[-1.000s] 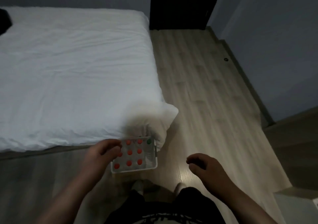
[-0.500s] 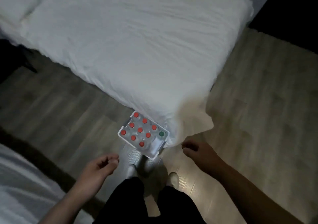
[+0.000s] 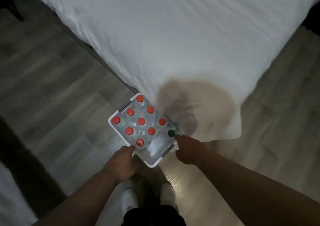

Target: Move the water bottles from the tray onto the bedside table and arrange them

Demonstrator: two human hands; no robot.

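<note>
The white tray point(image 3: 155, 163) of water bottles point(image 3: 141, 121) is flanked by the left hand point(image 3: 123, 159) and right hand point(image 3: 189, 149); grip cannot be told.

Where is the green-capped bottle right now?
Head view, centre: the green-capped bottle stands in the tray, right corner, beside the bed, just beyond the right hand.

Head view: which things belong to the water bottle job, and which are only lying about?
Job: white tray; red-capped water bottles; green-capped bottle; left hand and right hand, both by the tray's rim.
Lying about: bed with white duvet; wooden floor; white shoes.
</note>
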